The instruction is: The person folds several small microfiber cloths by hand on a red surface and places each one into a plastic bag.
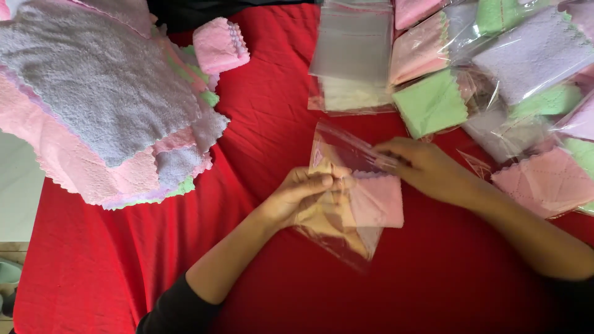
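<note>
A clear plastic bag lies at the middle of the red cloth. A folded pink washcloth sits partly inside it. My left hand grips the bag's lower part and the cloth's left edge, fingers partly under the plastic. My right hand pinches the bag's upper right edge next to the pink cloth.
A heap of loose lilac, pink and green washcloths fills the upper left, with a folded pink cloth beside it. A stack of empty clear bags lies top centre. Several bagged cloths are piled at the upper right.
</note>
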